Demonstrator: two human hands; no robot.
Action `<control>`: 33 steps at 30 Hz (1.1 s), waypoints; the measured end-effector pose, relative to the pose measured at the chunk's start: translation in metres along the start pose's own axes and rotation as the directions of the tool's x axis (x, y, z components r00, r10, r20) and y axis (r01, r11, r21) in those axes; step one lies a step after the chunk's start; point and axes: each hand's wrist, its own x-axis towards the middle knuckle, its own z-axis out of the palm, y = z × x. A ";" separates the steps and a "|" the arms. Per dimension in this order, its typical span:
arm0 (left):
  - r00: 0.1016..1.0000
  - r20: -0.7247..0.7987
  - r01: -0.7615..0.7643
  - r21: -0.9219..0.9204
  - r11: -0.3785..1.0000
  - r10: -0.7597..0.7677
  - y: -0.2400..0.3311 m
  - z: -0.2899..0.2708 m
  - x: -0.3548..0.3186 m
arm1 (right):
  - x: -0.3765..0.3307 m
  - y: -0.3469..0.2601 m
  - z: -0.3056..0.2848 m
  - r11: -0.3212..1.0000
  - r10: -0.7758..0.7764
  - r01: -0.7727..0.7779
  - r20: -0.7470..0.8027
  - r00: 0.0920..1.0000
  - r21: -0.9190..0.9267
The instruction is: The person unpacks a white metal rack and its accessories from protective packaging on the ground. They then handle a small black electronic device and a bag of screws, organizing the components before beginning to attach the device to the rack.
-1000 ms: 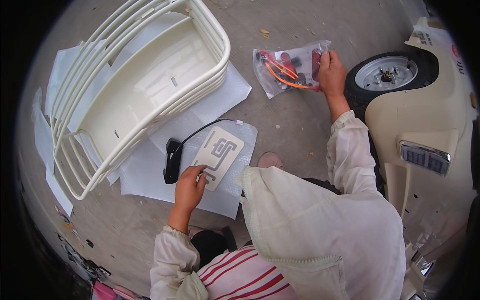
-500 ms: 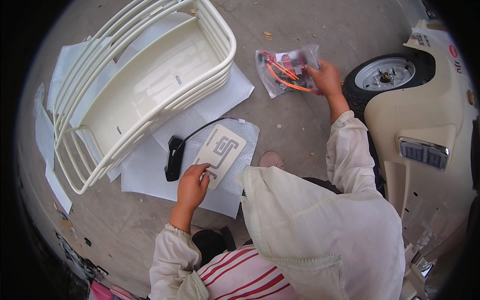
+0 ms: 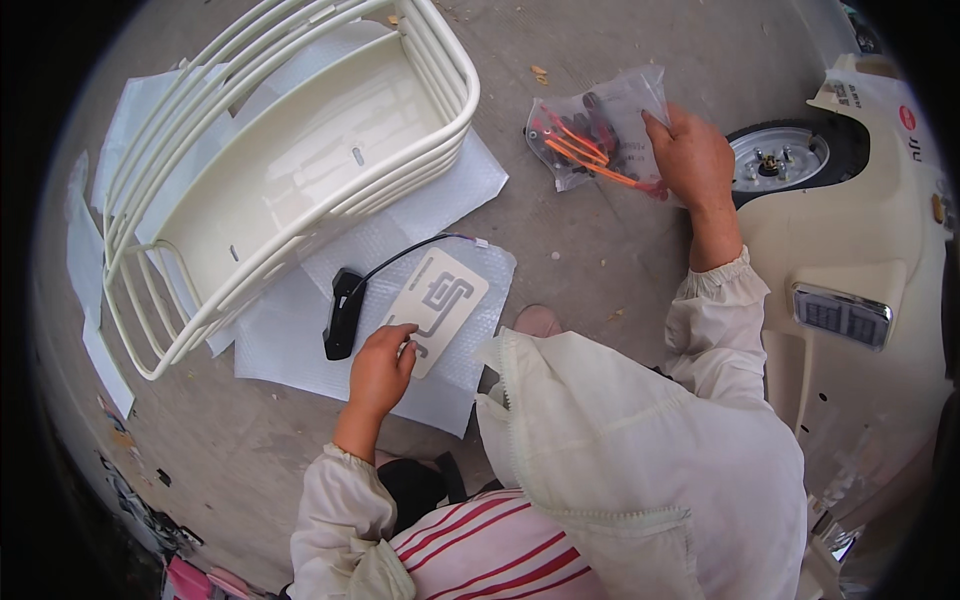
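Observation:
My left hand [image 3: 381,367] rests on the near edge of a cream flat plate [image 3: 436,305] with grey markings, fingers curled onto it. The plate lies on bubble wrap [image 3: 300,340] beside a black part [image 3: 343,315] with a thin black cable. My right hand [image 3: 692,155] reaches far forward and grips a clear plastic bag [image 3: 595,125] that holds orange and red pieces, lifted a little off the concrete floor.
A big cream basket [image 3: 290,170] with ribbed walls lies tilted on white wrap at the left. A cream scooter body [image 3: 860,300] with a wheel [image 3: 780,160] stands at the right. A pale hood and sleeves fill the lower middle.
My right hand has pulled the clear bag up and toward me and closed on it. My left hand has shifted only slightly on the plate.

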 end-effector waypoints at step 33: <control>0.999 -0.019 -0.033 -0.036 0.999 0.032 0.014 -0.007 0.002 | -0.009 0.003 -0.048 0.934 0.045 -0.054 0.033 0.998 0.352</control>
